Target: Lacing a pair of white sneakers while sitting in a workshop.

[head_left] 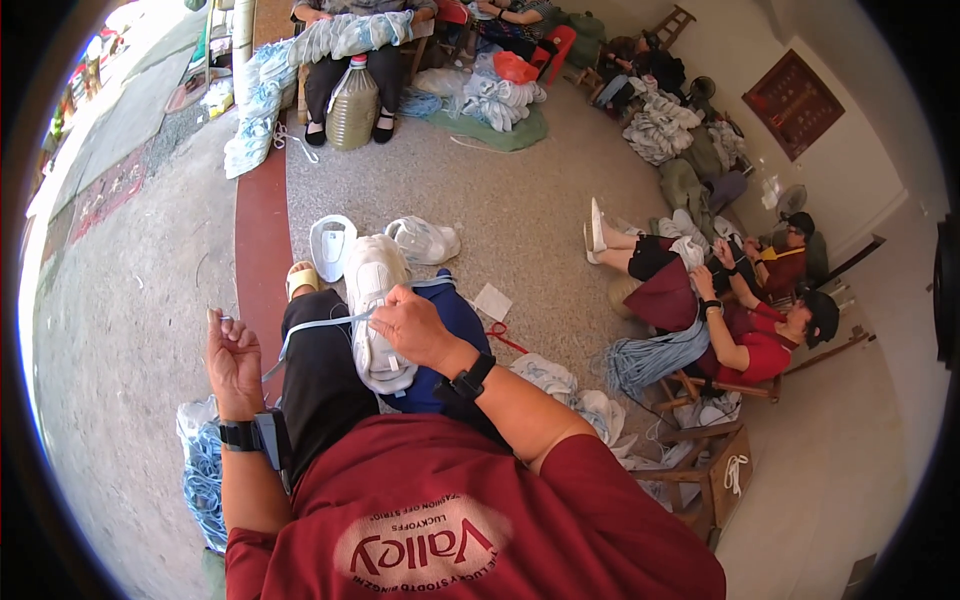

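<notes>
A white shoe [373,272] lies lengthwise across my lap, over dark blue cloth [455,318]. My right hand [415,325] is closed at the shoe's upper, pinching a light blue shoelace [335,321]. From there the lace runs left over my thigh and bends down toward my left hand [236,362]. That hand is raised left of my knee, its fingers curled, with a small pale blue bit at the fingertips that looks like lace. Beyond the shoe, a white shoe-shaped piece [333,248] and another white shoe [422,240] rest on the floor.
Left of my hip sits a clear bag of blue laces [202,470]. Wrapped white shoes [560,385] pile up by a wooden stool [700,470] at right. A co-worker in red [745,345] sits beside hanging blue laces [660,355]. A large jug [353,105] stands ahead.
</notes>
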Demonstrator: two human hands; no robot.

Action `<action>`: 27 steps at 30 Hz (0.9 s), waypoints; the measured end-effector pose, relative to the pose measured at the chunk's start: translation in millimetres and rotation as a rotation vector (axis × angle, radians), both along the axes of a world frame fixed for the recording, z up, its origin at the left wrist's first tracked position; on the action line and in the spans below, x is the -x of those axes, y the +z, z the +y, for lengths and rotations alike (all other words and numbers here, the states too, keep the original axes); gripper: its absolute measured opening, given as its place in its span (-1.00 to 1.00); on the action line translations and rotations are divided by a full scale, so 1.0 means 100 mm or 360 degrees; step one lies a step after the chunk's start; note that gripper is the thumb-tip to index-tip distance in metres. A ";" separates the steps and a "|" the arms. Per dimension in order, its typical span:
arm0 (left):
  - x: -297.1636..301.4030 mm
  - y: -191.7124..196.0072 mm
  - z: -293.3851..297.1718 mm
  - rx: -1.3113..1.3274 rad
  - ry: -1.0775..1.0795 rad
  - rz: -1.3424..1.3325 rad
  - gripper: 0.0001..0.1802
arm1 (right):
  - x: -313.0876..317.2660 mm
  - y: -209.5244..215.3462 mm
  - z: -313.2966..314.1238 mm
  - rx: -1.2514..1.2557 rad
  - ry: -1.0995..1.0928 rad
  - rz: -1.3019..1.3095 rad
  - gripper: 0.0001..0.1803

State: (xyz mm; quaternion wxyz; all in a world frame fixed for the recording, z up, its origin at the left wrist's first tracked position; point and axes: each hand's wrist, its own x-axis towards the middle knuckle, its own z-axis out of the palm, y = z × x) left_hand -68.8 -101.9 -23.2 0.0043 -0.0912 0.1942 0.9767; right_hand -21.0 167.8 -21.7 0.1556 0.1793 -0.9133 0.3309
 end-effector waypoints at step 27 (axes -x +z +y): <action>0.34 -0.50 1.24 0.1535 -0.0843 0.0013 -0.91 | 0.27 -0.32 0.11 0.0346 -0.0331 -0.0304 -0.81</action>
